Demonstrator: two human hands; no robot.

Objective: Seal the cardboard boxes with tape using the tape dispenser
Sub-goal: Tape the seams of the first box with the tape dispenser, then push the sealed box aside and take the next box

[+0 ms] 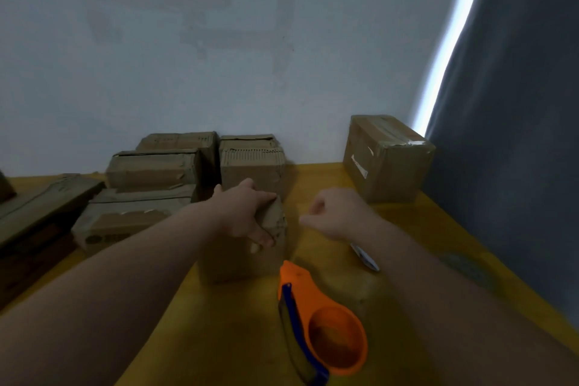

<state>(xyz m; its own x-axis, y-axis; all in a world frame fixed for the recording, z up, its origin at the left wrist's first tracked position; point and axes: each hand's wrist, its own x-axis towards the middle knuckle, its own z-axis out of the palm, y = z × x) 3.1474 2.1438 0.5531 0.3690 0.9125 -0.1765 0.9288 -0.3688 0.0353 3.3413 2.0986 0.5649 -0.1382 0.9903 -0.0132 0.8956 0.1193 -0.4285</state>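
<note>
Closest to me, at about 5 o'clock on the yellow wooden table, the orange plastic tape dispenser with a blue edge strip lies on its side. No hand touches it, and its narrow nose points to 12 o'clock.

Just beyond that nose stands the small brown cardboard box with a crumpled top. My left hand presses down on its top, fingers spread and fairly straight, thumb lying along the dented near edge.

My right hand hangs at 3 o'clock of that box, apart from it. Its fingers are curled into a loose fist with nothing visible inside. A small white and blue object peeks out under that forearm; I cannot tell what it is.

Farther off, at 10 to 12 o'clock, a cluster of worn brown cardboard boxes is stacked against the pale wall. A taped brown cardboard box stands alone at 2 o'clock, beside the dark blue curtain.
</note>
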